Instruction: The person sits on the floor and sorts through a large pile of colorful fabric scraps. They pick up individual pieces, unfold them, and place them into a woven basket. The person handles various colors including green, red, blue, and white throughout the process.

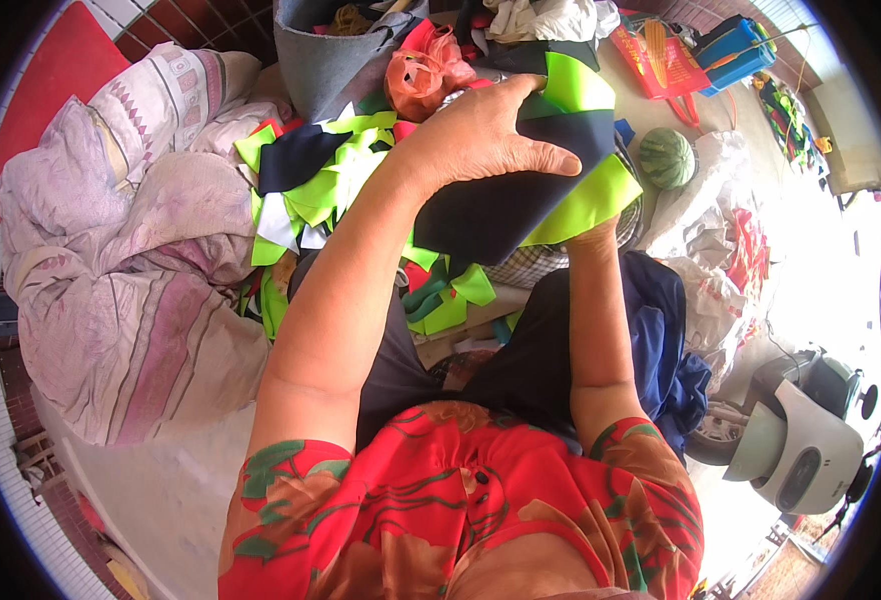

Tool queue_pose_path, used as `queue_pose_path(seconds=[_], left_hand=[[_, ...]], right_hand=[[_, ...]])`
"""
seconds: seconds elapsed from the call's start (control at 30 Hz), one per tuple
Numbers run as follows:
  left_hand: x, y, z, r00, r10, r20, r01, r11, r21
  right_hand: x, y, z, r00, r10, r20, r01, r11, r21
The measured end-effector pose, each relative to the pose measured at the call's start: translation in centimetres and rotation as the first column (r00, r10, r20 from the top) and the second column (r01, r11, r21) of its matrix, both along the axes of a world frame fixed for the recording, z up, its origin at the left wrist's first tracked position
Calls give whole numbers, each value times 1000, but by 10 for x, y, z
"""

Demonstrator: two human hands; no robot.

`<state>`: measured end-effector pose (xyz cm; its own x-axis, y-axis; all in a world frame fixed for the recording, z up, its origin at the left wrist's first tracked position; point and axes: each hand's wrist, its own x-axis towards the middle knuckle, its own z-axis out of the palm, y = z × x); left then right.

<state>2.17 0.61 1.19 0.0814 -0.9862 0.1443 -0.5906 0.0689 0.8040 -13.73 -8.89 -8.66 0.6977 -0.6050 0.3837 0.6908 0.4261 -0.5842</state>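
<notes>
In front of me is a piece of dark navy cloth (496,205) with bright yellow-green parts at its top and right side. Across its upper part lies my left hand (481,130), thumb stretched out over the navy and set well apart from the fingers. My right hand (595,236) is at the cloth's right edge under a yellow-green flap; it seems to grip there, though its fingers are hidden. To the left and below spreads a heap of yellow-green, navy, white and red cloth scraps (331,180).
A large pale patterned cloth bundle (151,240) lies at the left. Behind the hands stand a grey bucket (331,70) and a coral plastic bag (426,72). Toward the right are a watermelon (667,158), white sacking (696,240) and a grey-white machine (811,450).
</notes>
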Motion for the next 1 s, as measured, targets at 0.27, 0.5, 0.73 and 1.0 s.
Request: queue_pose_path(seconds=[0.27, 0.5, 0.73, 1.0], left_hand=[[-6, 2, 9, 981, 59, -183, -42, 994, 97], [-12, -3, 10, 890, 272, -366, -292, 957, 1], [-2, -9, 3, 752, 202, -627, -306, 950, -61], [13, -3, 5, 775, 269, -572, -345, 938, -25]], right_hand=[[23, 33, 18, 885, -336, -322, 366, 930, 34], [21, 43, 44, 725, -565, -393, 572, 812, -113], [22, 45, 50, 603, -760, -242, 568, 622, -539], [31, 31, 45, 693, -573, -437, 538, 815, -216]])
